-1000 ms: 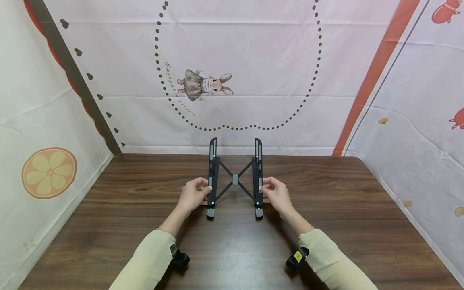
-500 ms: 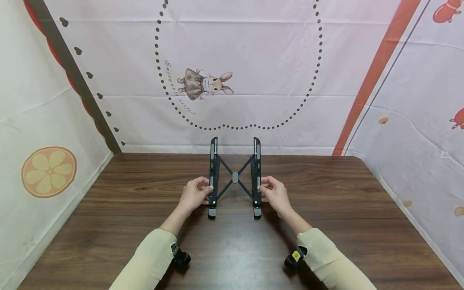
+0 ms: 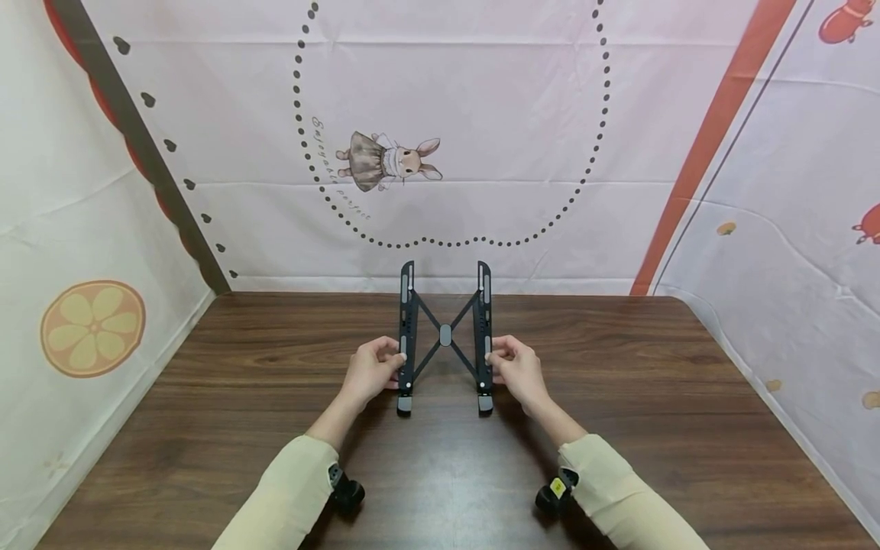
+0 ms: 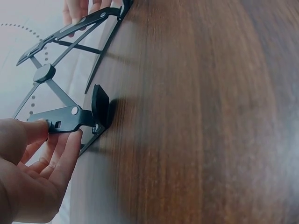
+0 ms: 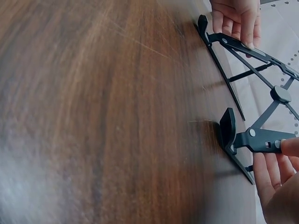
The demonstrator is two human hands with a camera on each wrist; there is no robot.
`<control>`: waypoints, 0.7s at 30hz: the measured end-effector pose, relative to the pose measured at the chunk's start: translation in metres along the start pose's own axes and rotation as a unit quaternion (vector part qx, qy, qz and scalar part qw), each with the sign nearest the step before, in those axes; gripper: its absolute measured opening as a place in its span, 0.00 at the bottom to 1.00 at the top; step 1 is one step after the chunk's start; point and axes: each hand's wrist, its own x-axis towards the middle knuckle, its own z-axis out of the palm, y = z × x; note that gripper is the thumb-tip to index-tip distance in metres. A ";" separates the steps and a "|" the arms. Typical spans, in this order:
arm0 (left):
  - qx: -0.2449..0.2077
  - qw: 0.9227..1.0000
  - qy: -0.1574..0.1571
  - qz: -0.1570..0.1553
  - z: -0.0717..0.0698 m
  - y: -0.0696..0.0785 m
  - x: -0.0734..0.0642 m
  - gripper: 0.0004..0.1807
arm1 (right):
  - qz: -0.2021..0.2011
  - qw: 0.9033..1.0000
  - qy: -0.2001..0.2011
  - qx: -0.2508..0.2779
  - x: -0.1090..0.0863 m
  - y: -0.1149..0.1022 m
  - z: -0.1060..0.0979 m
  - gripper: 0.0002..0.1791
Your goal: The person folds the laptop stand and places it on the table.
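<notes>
1 stand [image 3: 445, 335] | left hand [image 3: 371, 372], right hand [image 3: 519, 372]: fingers pinching 2 rails [image 3: 408, 321] | slots [image 5: 267, 145]: count unclear

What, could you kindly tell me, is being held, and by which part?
The stand: the left hand pinches its left rail, the right hand its right rail, both toward the end nearer the person.

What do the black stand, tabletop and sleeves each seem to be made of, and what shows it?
Black stand: probably matte-painted metal, from its slim bars and pale round rivets; perhaps hard plastic.
Tabletop: dark wood or wood-look laminate, slightly glossy, from its streaked grain and soft glare.
Sleeves: matte cloth, from their soft folds.
</notes>
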 end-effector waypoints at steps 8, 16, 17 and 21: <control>-0.007 1.000 0.002 0.007 0.004 0.001 0.000 0.09 | -0.004 1.000 0.008 -0.002 0.000 0.000 0.004 0.13; -0.009 1.000 0.003 0.007 0.007 0.003 0.001 0.08 | -0.010 1.000 0.010 0.002 -0.002 0.000 0.006 0.12; -0.010 1.000 0.003 0.007 0.008 0.003 0.001 0.08 | -0.010 1.000 0.010 0.002 -0.002 0.000 0.007 0.13; -0.012 1.000 0.003 0.010 0.010 0.002 0.001 0.09 | -0.014 1.000 0.010 0.004 -0.001 0.000 0.009 0.13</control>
